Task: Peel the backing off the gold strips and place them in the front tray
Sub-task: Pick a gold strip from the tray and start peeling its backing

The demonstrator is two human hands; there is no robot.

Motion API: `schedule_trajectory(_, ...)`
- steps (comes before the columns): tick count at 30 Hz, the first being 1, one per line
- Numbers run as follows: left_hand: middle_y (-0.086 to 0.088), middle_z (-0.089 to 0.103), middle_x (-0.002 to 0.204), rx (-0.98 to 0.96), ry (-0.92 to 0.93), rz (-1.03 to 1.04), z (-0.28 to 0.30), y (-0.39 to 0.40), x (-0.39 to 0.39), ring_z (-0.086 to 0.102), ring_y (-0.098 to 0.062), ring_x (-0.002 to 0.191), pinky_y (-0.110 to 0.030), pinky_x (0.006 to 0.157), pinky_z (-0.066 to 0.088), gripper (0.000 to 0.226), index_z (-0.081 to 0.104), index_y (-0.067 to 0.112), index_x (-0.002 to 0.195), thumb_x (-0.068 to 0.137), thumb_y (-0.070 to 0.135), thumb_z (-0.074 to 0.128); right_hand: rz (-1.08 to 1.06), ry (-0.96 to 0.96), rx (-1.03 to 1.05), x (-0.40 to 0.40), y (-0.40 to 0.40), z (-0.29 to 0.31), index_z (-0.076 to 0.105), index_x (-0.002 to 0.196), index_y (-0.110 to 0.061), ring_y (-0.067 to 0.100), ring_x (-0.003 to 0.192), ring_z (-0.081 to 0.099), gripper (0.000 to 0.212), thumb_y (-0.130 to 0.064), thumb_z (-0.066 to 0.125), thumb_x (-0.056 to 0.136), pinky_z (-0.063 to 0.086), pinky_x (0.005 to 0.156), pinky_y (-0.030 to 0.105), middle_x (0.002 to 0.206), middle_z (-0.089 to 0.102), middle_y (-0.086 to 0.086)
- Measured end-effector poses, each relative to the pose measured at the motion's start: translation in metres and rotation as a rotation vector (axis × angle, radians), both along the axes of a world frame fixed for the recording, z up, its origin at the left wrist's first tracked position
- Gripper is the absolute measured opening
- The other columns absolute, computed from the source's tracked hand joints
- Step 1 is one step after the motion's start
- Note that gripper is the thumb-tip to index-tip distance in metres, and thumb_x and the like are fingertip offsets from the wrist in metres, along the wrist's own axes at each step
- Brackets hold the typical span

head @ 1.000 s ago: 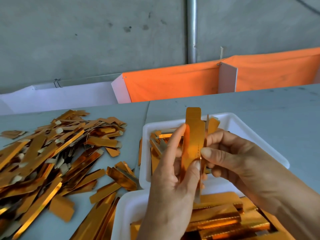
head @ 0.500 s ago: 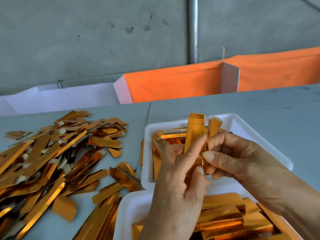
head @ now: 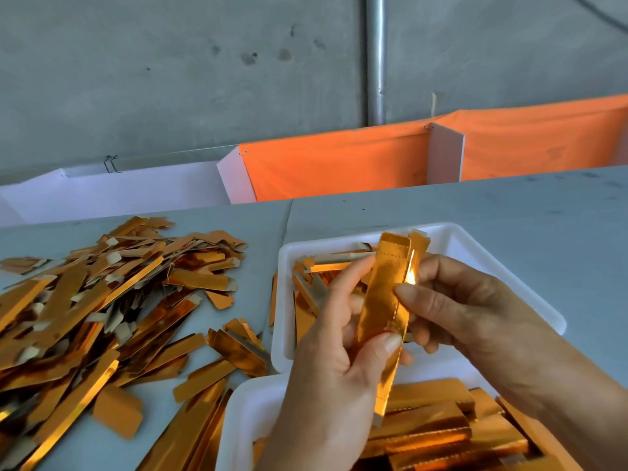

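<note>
Step in hand: separating the backing from one gold strip (head: pixel 382 307), held upright above the two white trays.
Left hand (head: pixel 334 375): thumb and fingers curl round the strip's lower half, thumb pressed on its gold face; this hand is the anchor.
Right hand (head: pixel 452 300): thumb and forefinger pinch the strip's right edge, where a narrower gold piece (head: pixel 418 248) stands apart at the top; this is probably the layer coming away.
Where the strip is: in the air, over the gap between the far tray (head: pixel 503 263) and the near tray (head: pixel 238 426), touching neither.
How to do it well: keep the left grip low and firm so the strip stays flat; draw the right-hand layer off along the length, steadily, not sideways, since thin foil looks likely to crease or tear.
Which tray: the far one holds loose narrow pieces, the near one wider gold pieces; which counts as "front" I cannot tell for certain.
Worktop (head: pixel 509 212): a heap of gold offcuts (head: pixel 102 300) covers its left side.
</note>
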State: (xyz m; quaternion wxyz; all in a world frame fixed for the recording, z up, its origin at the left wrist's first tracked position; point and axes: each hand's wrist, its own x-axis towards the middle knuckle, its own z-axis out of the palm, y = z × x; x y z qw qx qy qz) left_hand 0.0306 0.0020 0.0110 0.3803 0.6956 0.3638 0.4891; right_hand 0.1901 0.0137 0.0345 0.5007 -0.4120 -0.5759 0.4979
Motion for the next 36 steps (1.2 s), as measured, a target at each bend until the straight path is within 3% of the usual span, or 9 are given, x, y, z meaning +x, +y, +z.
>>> schedule_trajectory(5,0.017,0.064,0.107,0.117,0.167,0.116,-0.003,-0.002,0.005,0.064,-0.002,0.094,-0.021,0.08,0.052,0.066,0.037,0.061,0.127,0.089,0.012,0.062,-0.114,0.008,0.038,-0.001,0.0,-0.001,0.052,0.076,0.004,0.012,0.044,0.049,0.022,-0.012,0.066,0.08,0.043,0.046,0.017,0.051,0.052,0.005)
schedule_trajectory(8,0.024,0.054,0.122,0.263,0.251,0.295,-0.004,-0.005,0.009,0.054,0.003,0.11,-0.012,0.091,0.042,0.062,0.038,0.053,0.133,0.083,0.032,0.069,-0.191,-0.024,0.078,-0.005,0.001,-0.003,0.049,0.073,0.003,0.011,0.041,0.049,0.02,-0.005,0.064,0.084,0.042,0.044,0.017,0.045,0.051,0.004)
schedule_trajectory(11,0.028,0.044,0.133,0.324,0.368,0.328,-0.004,-0.007,0.013,0.044,0.006,0.12,-0.009,0.099,0.034,0.058,0.032,0.045,0.141,0.087,0.047,0.053,-0.226,-0.027,0.115,-0.009,-0.001,-0.004,0.052,0.069,-0.001,0.011,0.041,0.05,0.02,-0.008,0.066,0.082,0.041,0.043,0.017,0.045,0.052,0.003)
schedule_trajectory(14,0.01,0.05,0.135,0.369,0.581,0.335,-0.004,-0.009,0.02,0.051,-0.007,0.122,-0.02,0.095,0.046,0.054,0.035,0.022,0.144,0.093,0.039,0.037,-0.17,-0.005,0.102,-0.012,-0.004,-0.001,0.059,0.068,-0.008,0.014,0.046,0.056,0.017,-0.014,0.07,0.08,0.045,0.047,0.02,0.052,0.058,0.008)
schedule_trajectory(17,-0.006,0.065,0.117,0.379,0.697,0.375,0.002,-0.008,0.026,0.065,-0.02,0.101,-0.035,0.078,0.057,0.057,0.052,0.001,0.132,0.082,0.022,0.033,-0.03,0.035,0.082,-0.01,-0.007,0.002,0.064,0.071,-0.013,0.018,0.054,0.061,0.02,-0.028,0.074,0.079,0.05,0.055,0.022,0.06,0.064,0.009)
schedule_trajectory(21,0.004,0.066,0.106,0.384,0.615,0.354,0.002,-0.008,0.018,0.065,-0.009,0.091,-0.022,0.074,0.055,0.046,0.055,0.011,0.128,0.085,0.013,0.041,-0.041,0.043,0.126,-0.001,-0.006,0.003,0.066,0.086,-0.023,0.018,0.081,0.07,0.017,-0.038,0.062,0.08,0.053,0.064,0.026,0.085,0.072,0.003)
schedule_trajectory(25,0.025,0.063,0.096,0.13,0.383,0.224,0.006,-0.01,0.014,0.056,0.011,0.091,-0.002,0.076,0.04,0.04,0.052,0.034,0.121,0.094,0.04,0.024,-0.16,0.017,0.18,0.013,0.002,0.003,0.064,0.1,-0.03,0.016,0.099,0.068,0.024,-0.039,0.07,0.08,0.05,0.083,0.035,0.106,0.07,-0.001)
schedule_trajectory(31,0.018,0.069,0.094,-0.07,0.174,0.005,0.011,-0.008,0.002,0.064,0.004,0.085,-0.009,0.072,0.046,0.029,0.062,0.029,0.11,0.098,0.031,0.035,-0.01,-0.029,0.127,0.02,0.003,0.005,0.072,0.092,-0.022,0.016,0.082,0.071,0.025,-0.034,0.066,0.071,0.057,0.074,0.023,0.085,0.072,0.006)
schedule_trajectory(36,0.021,0.05,0.1,0.091,0.29,0.195,0.003,-0.003,-0.001,0.051,0.005,0.101,-0.008,0.08,0.039,0.03,0.053,0.05,0.117,0.09,0.046,0.04,-0.043,-0.058,0.106,0.017,-0.002,0.012,0.071,0.075,-0.017,0.016,0.067,0.069,0.016,-0.03,0.066,0.067,0.055,0.063,0.018,0.073,0.071,0.009)
